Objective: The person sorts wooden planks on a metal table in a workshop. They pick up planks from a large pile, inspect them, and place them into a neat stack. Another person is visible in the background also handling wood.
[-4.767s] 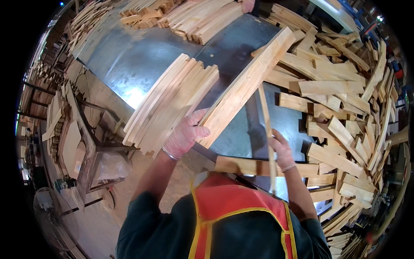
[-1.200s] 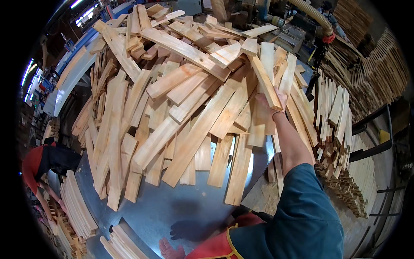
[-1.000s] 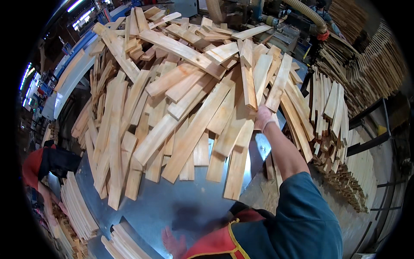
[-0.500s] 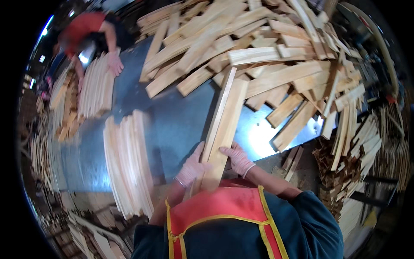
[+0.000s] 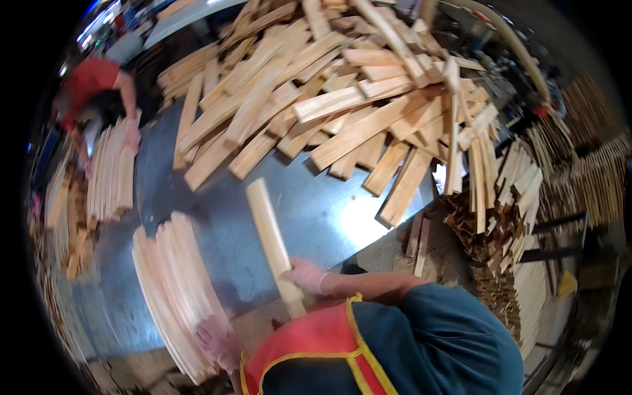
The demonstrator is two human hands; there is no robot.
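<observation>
In my right hand (image 5: 306,275), closed round its side, is a pale wooden board (image 5: 268,230), tilted up over the metal table in front of my apron. My left hand (image 5: 219,341), gloved and somewhat blurred, is at the near right end of a row of wooden boards (image 5: 174,276) standing side by side. Its fingers bend over a board at that end; the thumb side is hidden. My right hand wears a light pinkish glove too.
A large loose pile of wooden boards (image 5: 342,99) covers the far side of the metal table (image 5: 230,263). At the far left a person in red (image 5: 92,82) handles another board row (image 5: 112,171). Stacked wood pieces (image 5: 490,204) stand at the right, beyond the table's edge.
My left hand has left the pair of boards and moved left to the row. One board stays in my right hand, which has swung left. The whole view has shifted.
</observation>
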